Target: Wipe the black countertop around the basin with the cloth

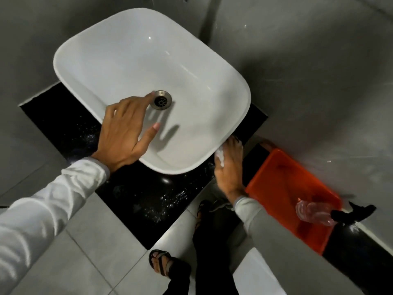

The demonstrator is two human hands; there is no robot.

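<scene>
A white rounded basin (191,67) sits on a glossy black countertop (146,196) speckled with water drops. My left hand (125,133) rests spread over the basin's near rim, fingers apart, index finger reaching toward the metal drain (161,99); it holds nothing. My right hand (229,167) presses a small white cloth (220,156) against the countertop at the basin's right side, just under the rim. Most of the cloth is hidden under the hand.
An orange plastic tub (282,188) stands on the floor at the right, with a clear spray bottle (314,211) with a black trigger lying across it. Grey walls enclose the corner. Below are light floor tiles and my sandalled feet (161,261).
</scene>
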